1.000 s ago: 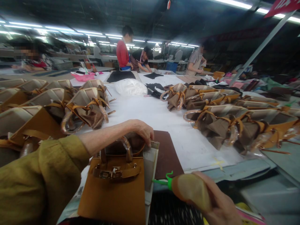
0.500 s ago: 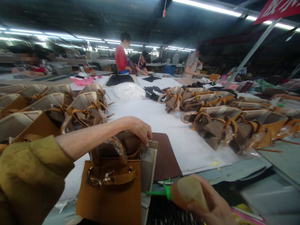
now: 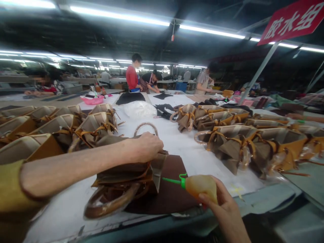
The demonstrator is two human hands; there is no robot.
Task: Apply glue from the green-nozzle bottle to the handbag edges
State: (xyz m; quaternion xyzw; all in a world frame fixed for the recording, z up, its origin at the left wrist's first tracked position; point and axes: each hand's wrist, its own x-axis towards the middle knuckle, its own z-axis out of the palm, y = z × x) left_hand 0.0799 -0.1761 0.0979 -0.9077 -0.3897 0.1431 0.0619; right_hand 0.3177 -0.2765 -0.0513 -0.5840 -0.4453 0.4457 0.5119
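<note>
My left hand point(image 3: 149, 146) is closed on the far upper edge of a brown handbag point(image 3: 126, 172); its fingertips are hidden behind the knuckles. The handbag lies over a dark brown sheet point(image 3: 174, 182), one wrapped handle point(image 3: 111, 204) drooping toward me and the other handle point(image 3: 145, 126) standing up behind my hand. Into my right hand point(image 3: 226, 206) is gripped a squeeze bottle point(image 3: 202, 187) of amber liquid. The bottle's thin green nozzle point(image 3: 172, 181) points left, a short gap from the bag's side.
Rows of similar handbags point(image 3: 55, 128) stand on the left, and more handbags point(image 3: 227, 145) on the right. Further back on the white table point(image 3: 174, 135) are a white plastic bag point(image 3: 140, 109) and a pink basket point(image 3: 92, 99). Several people work beyond, near a red sign point(image 3: 293, 22).
The handbag has moved from upright at the table's near edge onto the brown sheet, tipped over, with my left hand still on it. The bottle has risen slightly.
</note>
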